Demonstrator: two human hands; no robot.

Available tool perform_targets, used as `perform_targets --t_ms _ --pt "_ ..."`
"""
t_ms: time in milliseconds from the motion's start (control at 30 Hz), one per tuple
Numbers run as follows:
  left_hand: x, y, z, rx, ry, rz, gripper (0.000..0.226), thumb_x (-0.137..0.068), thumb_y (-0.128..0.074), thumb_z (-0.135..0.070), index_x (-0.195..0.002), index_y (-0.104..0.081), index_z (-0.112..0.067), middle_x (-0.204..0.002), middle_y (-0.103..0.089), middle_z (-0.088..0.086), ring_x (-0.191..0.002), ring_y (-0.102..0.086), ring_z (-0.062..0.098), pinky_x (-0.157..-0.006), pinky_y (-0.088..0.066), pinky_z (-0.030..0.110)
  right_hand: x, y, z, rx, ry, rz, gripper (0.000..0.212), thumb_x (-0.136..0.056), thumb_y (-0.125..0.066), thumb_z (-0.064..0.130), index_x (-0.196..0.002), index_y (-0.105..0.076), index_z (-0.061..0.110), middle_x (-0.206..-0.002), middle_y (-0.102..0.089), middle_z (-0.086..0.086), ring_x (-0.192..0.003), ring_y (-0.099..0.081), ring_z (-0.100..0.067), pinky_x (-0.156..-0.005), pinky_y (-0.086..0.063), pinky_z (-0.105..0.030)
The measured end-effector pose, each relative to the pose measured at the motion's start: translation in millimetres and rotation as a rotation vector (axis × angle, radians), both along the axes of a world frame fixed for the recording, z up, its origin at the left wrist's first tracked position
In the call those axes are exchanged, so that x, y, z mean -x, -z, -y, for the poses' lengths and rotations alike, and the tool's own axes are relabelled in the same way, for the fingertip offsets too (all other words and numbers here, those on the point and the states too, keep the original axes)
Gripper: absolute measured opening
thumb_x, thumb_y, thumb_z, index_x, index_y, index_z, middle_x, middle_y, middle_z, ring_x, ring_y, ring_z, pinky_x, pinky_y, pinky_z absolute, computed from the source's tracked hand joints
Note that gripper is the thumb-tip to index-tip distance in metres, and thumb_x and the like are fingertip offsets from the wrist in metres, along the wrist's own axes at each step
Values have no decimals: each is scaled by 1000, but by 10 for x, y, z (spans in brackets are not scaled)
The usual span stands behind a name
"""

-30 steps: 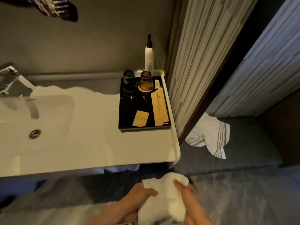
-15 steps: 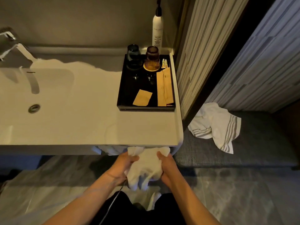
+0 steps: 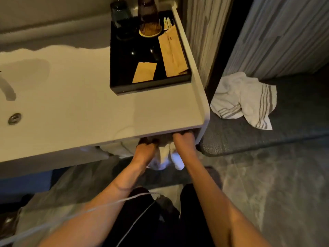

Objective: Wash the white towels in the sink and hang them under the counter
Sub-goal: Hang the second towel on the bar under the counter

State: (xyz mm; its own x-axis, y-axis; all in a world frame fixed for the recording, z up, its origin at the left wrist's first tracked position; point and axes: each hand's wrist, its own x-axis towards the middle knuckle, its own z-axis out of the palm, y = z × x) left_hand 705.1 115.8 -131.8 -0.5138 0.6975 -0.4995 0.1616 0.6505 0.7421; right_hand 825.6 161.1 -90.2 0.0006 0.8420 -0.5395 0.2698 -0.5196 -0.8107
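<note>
At far left the sink (image 3: 23,90) is sunk into the white desk (image 3: 85,111), its drain (image 3: 14,118) near the left edge. Right of it, on the desk's far right part, a black tray (image 3: 124,86) carries a dark glass (image 3: 119,10) and an amber glass (image 3: 148,16) upside down at its far end, a small tan packet (image 3: 144,72) and longer tan packets (image 3: 173,54) along its right side.

Below the desk's near right corner both arms reach under the edge. The left hand (image 3: 146,148) and the right hand (image 3: 183,139) each have their fingers curled in a clenched grip on a white towel (image 3: 168,157), which hangs between them just under the desk; its lower folds dangle between the wrists. The desk edge hides the fingertips and the towel's top. Another pale cloth (image 3: 115,148) shows under the edge just left of the left hand.

Well to the right, a striped towel (image 3: 243,98) lies crumpled on a dark mat (image 3: 293,122) beside the ribbed wall (image 3: 277,32). A thin white cable (image 3: 92,208) crosses the left forearm.
</note>
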Motion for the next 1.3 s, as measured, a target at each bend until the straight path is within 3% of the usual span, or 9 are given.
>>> perform_targets --t_ms 200,233,267,300,400,667,1033,1167,1300 --pt "142 -146 -243 210 256 409 21 -98 -51 -26 -88 -51 -45 -102 -53 -21 -98 -55 -6 -98 -45 21 54 159 67 -168 -82 -162 24 -87 -49 -1 -76 -51 20 -78 -55 2 -74 -54 -3 -65 -44 -10" --pt "178 -12 -239 108 426 461 25 -91 -57 -32 -83 -43 -50 -99 -45 -26 -95 -51 -11 -106 -2 2 81 158 17 -149 -67 -206 20 -87 -49 -1 -81 -55 17 -82 -58 2 -76 -55 -2 -64 -45 -7" --pt "282 33 -192 341 675 363 26 -86 -62 -28 -78 -43 -43 -89 -47 -15 -83 -54 -1 -61 -51 59 106 207 -21 -131 -39 -221 13 -86 -50 2 -89 -58 12 -88 -62 -2 -81 -59 -7 -68 -48 -11" --pt "259 -34 -216 285 538 107 16 -92 -57 -21 -79 -50 -27 -84 -49 -5 -80 -55 12 -79 -51 30 107 254 -22 -115 -8 -193 12 -84 -52 4 -92 -59 9 -93 -63 -7 -87 -61 -16 -73 -50 -21" --pt "70 117 -10 69 24 -79 12 -99 -57 -21 -101 -57 -9 -87 -64 4 -82 -61 21 -82 -45 31 36 393 103 -196 -17 53 13 -80 -59 5 -77 -50 13 -83 -54 -3 -84 -57 -26 -70 -44 -35" --pt "-1 175 -69 32 102 -286 44 -90 -65 -38 -118 -61 -5 -113 -68 20 -103 -66 35 -84 -52 35 -46 793 428 -56 476 -200 36 -88 -69 24 -117 -52 12 -108 -62 -8 -94 -63 -19 -73 -52 -26" --pt "-66 -62 -25 -113 3 -254 31 -94 -64 -31 -106 -63 -3 -91 -67 6 -85 -64 15 -76 -49 16 -230 870 204 -82 611 -366 18 -96 -61 23 -94 -73 10 -75 -64 1 -68 -57 -8 -61 -46 -23" --pt "-37 -49 -10 76 268 -626 50 -98 -46 -48 -87 -68 -4 -84 -70 17 -82 -67 35 -78 -51 38 -286 957 350 63 440 -269 38 -97 -58 33 -123 -64 6 -110 -68 -9 -99 -62 -17 -83 -49 -28" --pt "101 -90 80 178 369 -686 59 -94 -38 -62 -78 -65 -13 -86 -72 15 -86 -68 36 -78 -51 36 -182 716 546 -443 183 166 27 -94 -60 17 -120 -57 10 -117 -60 -7 -107 -55 -15 -87 -48 -29"
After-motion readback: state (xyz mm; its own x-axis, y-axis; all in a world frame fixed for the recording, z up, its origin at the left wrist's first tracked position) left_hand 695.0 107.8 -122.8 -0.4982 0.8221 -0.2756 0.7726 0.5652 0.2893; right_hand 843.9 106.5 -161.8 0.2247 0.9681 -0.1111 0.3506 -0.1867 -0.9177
